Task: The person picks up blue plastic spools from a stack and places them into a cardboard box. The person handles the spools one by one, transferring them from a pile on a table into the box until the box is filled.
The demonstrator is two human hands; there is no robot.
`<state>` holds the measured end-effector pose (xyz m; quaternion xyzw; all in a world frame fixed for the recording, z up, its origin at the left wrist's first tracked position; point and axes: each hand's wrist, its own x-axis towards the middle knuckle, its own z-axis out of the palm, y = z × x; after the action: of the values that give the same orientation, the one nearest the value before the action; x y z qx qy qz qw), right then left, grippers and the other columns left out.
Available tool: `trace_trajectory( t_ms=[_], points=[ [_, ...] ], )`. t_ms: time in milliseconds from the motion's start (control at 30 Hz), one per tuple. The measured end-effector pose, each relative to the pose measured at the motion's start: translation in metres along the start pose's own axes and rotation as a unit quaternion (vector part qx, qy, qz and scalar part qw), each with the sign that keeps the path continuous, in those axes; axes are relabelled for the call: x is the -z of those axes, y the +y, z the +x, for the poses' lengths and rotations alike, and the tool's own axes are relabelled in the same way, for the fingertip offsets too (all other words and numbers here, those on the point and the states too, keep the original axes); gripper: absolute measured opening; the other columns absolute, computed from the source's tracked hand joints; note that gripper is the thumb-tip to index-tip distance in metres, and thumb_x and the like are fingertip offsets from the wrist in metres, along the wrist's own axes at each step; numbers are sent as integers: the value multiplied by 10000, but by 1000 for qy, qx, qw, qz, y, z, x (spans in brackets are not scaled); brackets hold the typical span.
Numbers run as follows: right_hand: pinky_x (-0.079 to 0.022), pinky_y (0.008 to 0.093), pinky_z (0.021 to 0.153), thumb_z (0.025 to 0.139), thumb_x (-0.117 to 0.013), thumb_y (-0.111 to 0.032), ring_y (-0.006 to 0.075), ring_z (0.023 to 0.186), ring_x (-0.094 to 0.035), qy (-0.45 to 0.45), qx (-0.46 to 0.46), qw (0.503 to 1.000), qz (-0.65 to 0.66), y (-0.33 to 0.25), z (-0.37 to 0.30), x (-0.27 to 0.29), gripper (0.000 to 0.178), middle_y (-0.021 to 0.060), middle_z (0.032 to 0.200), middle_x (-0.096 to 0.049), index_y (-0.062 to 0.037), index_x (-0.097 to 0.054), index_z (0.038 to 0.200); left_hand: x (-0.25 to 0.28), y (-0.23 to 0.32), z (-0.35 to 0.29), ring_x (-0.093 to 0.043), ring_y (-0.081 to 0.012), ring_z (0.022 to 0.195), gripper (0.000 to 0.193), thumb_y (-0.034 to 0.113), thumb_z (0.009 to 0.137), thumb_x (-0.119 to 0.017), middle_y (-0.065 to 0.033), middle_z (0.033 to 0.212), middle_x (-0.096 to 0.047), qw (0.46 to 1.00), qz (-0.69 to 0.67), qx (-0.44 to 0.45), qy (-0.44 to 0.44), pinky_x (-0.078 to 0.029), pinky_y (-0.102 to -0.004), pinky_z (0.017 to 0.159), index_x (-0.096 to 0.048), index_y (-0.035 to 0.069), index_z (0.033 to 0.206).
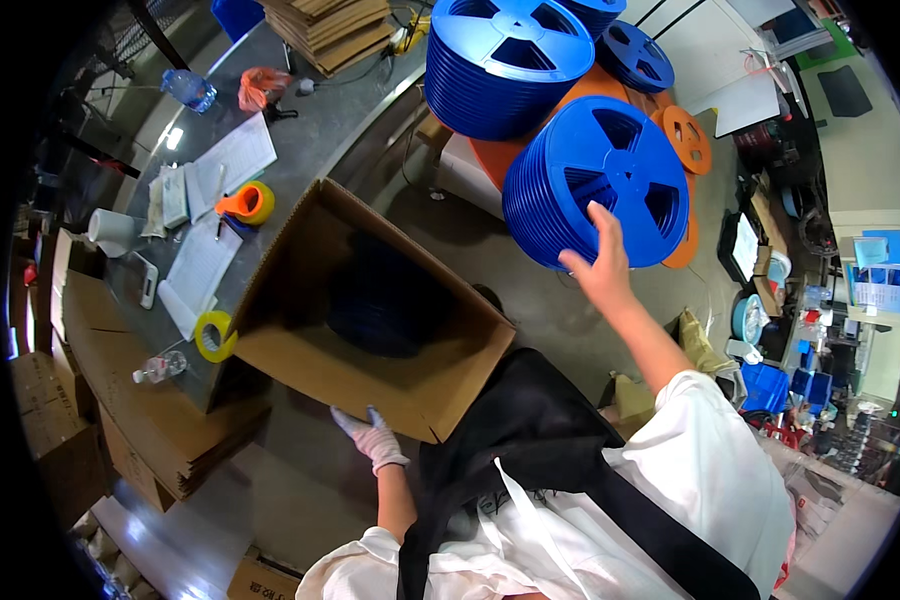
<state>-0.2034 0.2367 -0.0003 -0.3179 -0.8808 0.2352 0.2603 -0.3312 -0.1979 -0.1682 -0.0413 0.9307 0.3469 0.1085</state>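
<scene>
A tall open cardboard box [370, 378] stands tilted in front of me, with dark blue reels [375, 305] in shadow at its bottom. My left hand [374, 440], in a pale glove, rests its spread fingers against the near outer wall of the box. My bare right hand [604, 262] is stretched toward a stack of blue plastic reels [630, 165] on the right. Its thumb and fingers are apart at the stack's near edge; whether the fingertips touch the reel I cannot tell.
Farther back stand another blue reel stack [510, 60] and orange reels [686, 140]. A grey table [310, 130] on the left bears papers [235, 155], an orange tape dispenser [247, 203], yellow tape [214, 336] and bottles [188, 90]. Flattened cardboard [160, 390] is stacked at the lower left.
</scene>
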Motion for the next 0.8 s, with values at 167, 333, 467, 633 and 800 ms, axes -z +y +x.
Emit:
trace_trajectory(
  t_ms=[167, 333, 467, 633, 800],
  points=[
    [-440, 423, 982, 707, -793, -438, 350, 1140, -569, -241, -330, 909, 80, 49, 79, -20, 793, 241, 1238, -578, 45, -523, 1276, 18, 30, -19, -390, -300, 1349, 798, 144, 868, -654, -173, 1504, -338, 991, 38, 39, -122, -326, -323, 1096, -178, 38, 1499],
    [-411, 436, 999, 721, -803, -302, 323, 1169, -547, -390, -448, 775, 217, 95, 86, -69, 679, 197, 1271, -578, -7, -556, 1280, 35, 41, -32, -417, -317, 1330, 845, 208, 877, -653, -182, 1489, -364, 977, 99, 157, -106, -367, -336, 1060, -117, 111, 1524],
    [-487, 382, 864, 669, -816, -285, 320, 1020, -621, -356, -417, 811, 203, 108, 71, -77, 615, 203, 1115, -642, 82, -608, 1116, 33, 72, -65, -382, -315, 1357, 847, 189, 901, -626, -208, 1507, -320, 974, 36, 203, -93, -364, -349, 1064, -61, 155, 1532],
    [-506, 382, 790, 668, -787, -238, 291, 939, -644, -348, -431, 827, 92, 91, 79, -83, 453, 196, 1002, -666, 47, -647, 992, 8, 71, -114, -320, -309, 1398, 845, 77, 912, -598, -208, 1535, -263, 963, -96, 219, -126, -324, -369, 1090, -33, 174, 1532],
    [-515, 397, 847, 681, -758, -271, 350, 979, -649, -386, -391, 834, 42, 120, 63, -89, 415, 221, 1015, -675, 52, -688, 932, -11, 87, -127, -329, -308, 1390, 888, 38, 901, -606, -204, 1532, -268, 948, -82, 232, -200, -344, -366, 1075, -23, 272, 1530]
  ],
)
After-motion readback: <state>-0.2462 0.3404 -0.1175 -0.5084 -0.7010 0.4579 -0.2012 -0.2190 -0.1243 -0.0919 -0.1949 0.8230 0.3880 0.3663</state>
